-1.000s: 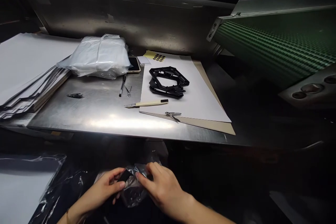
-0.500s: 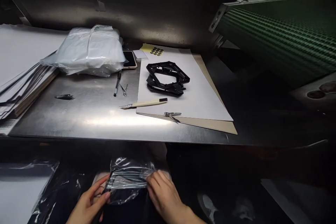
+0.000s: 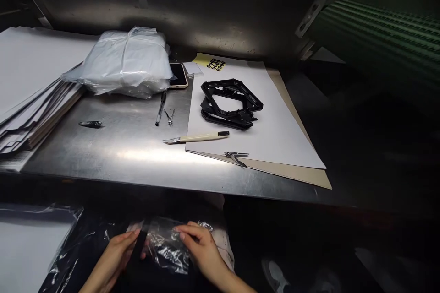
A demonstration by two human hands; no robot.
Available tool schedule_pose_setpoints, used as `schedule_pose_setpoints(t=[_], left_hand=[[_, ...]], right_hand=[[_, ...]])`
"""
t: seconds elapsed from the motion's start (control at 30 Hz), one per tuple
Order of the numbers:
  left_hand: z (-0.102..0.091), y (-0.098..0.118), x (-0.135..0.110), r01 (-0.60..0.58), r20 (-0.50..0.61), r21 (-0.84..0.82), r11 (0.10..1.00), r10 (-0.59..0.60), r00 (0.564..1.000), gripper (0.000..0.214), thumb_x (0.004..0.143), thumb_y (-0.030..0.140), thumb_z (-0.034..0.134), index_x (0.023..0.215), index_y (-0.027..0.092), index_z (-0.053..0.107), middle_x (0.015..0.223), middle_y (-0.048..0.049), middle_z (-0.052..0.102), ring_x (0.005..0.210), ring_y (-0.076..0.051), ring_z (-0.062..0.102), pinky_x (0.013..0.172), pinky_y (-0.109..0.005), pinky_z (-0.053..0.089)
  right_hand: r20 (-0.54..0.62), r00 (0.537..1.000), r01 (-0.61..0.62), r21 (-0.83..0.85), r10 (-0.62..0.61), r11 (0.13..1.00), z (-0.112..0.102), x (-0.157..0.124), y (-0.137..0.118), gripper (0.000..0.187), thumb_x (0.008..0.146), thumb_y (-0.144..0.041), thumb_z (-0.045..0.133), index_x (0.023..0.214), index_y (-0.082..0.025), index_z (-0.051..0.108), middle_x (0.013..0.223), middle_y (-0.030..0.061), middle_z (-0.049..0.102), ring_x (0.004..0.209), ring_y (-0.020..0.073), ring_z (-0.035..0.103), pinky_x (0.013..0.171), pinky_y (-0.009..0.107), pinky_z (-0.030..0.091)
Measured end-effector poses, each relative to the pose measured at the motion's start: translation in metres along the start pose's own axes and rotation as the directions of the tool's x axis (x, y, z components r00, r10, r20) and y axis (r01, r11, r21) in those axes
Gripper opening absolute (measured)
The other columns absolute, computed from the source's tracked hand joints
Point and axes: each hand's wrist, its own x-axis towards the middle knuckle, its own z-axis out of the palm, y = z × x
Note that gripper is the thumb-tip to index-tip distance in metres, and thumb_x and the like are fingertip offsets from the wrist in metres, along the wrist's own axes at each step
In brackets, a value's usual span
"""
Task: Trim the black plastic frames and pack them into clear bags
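Now only the handwork is visibly changing, for the metal surface (image 3: 130,158) is carrying the same things as half a second ago. On its right half, a white sheet (image 3: 275,142) is lying near the front edge, with black frames (image 3: 253,96) resting on it. Below that front edge, left of its middle, the right hand (image 3: 204,247) is sitting closer to the left hand (image 3: 118,251) than half a second ago. Between them a clear plastic bag (image 3: 172,252) is hanging in crinkled folds, no longer spreading wide. The right fingers are pinching its upper part; the left fingers are gripping a dark piece (image 3: 139,243), too dim to identify. Seemingly, the bag is being repositioned rather than released, so the handling is still going on.
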Motion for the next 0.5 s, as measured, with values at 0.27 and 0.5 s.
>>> schedule_pose_setpoints(t=[0.27,0.5], left_hand=[[-0.006,0.048,-0.007,-0.318,0.068,0.444,0.838,0.322,0.944,0.031,0.069,0.048,0.046,0.060,0.021,0.059,0.054,-0.0030,0.061,0.062,-0.024,0.053,0.068,-0.035,0.029],[0.000,0.013,-0.025,0.239,0.487,-0.123,0.963,-0.151,0.860,0.073,0.063,0.070,0.024,0.073,0.009,0.064,0.070,-0.0182,0.065,0.060,-0.028,0.059,0.054,-0.038,0.042]], right_hand=[[-0.142,0.989,-0.044,-0.026,0.039,0.999,-0.035,0.031,-0.005,0.027,0.080,-0.033,0.046,0.065,-0.012,0.055,0.062,-0.0021,0.053,0.064,0.0127,0.052,0.065,0.030,0.042],[0.056,0.993,0.089,0.201,-0.102,0.976,-0.035,-0.001,-0.042,0.034,0.078,-0.044,0.041,0.071,-0.019,0.063,0.083,0.0043,0.054,0.076,0.0145,0.052,0.068,0.024,0.040]])
